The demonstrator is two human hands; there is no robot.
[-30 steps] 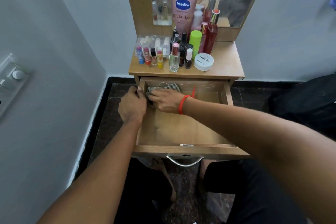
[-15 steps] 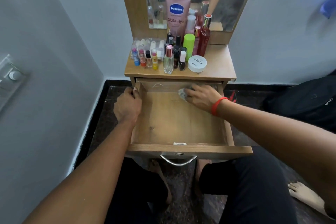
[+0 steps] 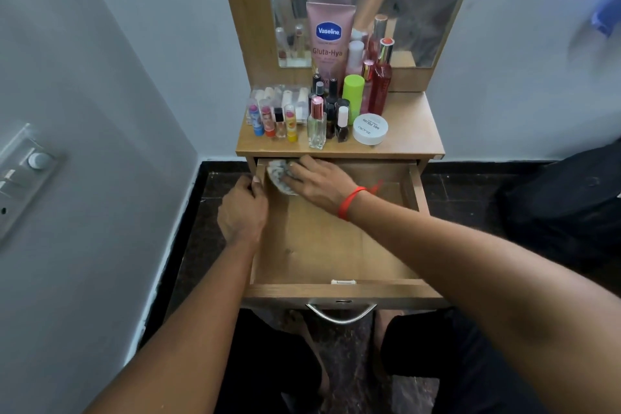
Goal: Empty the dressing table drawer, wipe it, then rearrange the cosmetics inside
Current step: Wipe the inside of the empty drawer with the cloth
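The drawer (image 3: 336, 245) stands pulled out and bare. The cloth (image 3: 277, 175) is in its back left corner, under the front edge of the surface (image 3: 410, 131). The right hand (image 3: 319, 180) has no closed grip: its fingers lie spread and fairly flat on the cloth, pressing it down. The left hand (image 3: 243, 212) has its grip round the drawer's left wall, fingers curled over the top edge, likely to steady it.

The main risk sits just above. The cosmetics (image 3: 319, 111) crowd the left and middle of the surface, and the glass bottle (image 3: 317, 126) stands near the front edge, over the wiping hand. A hard push into the corner, or knuckles lifting against the underside, could jolt the surface and tip the tall, narrow pieces forward into the drawer or onto the floor. With flat fingers the cloth could also slip out and leave the corner unwiped. If the left hand lets go, the drawer may slide inward.
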